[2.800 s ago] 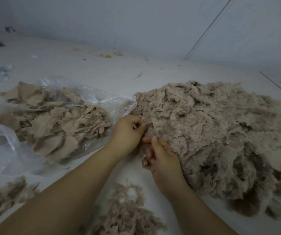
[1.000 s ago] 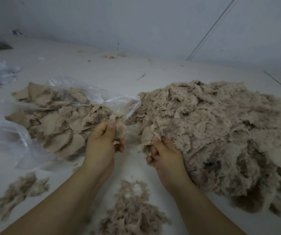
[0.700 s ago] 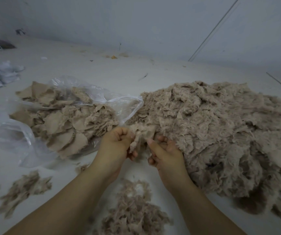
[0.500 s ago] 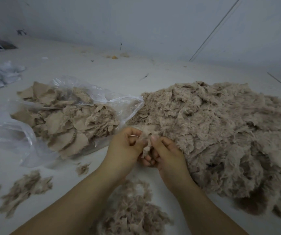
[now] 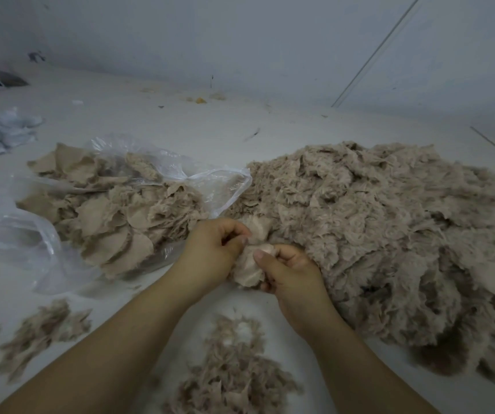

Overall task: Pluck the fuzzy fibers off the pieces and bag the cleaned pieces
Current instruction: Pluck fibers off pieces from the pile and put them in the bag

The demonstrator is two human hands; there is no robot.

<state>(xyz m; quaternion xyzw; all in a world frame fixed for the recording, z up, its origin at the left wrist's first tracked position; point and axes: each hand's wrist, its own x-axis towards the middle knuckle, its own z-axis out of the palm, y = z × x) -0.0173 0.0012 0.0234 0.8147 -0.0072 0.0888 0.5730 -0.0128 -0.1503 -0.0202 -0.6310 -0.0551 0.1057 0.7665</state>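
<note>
Starting at the far left, crumpled pale bags (image 5: 1,132) are seen on the white floor (image 5: 180,127), and small tufts of plucked fuzz (image 5: 37,327) lie nearer. A clear plastic bag (image 5: 219,186) lies open on its side, with flat cleaned pieces (image 5: 111,213) held inside and spilling at its mouth. In the middle, one pale piece (image 5: 247,268) is held between both hands just above the floor: it is pinched at its upper edge by the curled fingers of the left hand (image 5: 213,252) and gripped from the right by the right hand (image 5: 288,270), thumb laid on top. A heap of pulled fuzz (image 5: 231,372) lies below the hands. To the right, a large pile of uncleaned fuzzy pieces (image 5: 389,234) is spread out, touching the bag's mouth. Plucking appears to be the step in hand, with much of the pile left. Next, the loose fibres would need to be pulled away leftward while the piece is held firm, then dropped on the heap, and the piece passed to the bag.
</note>
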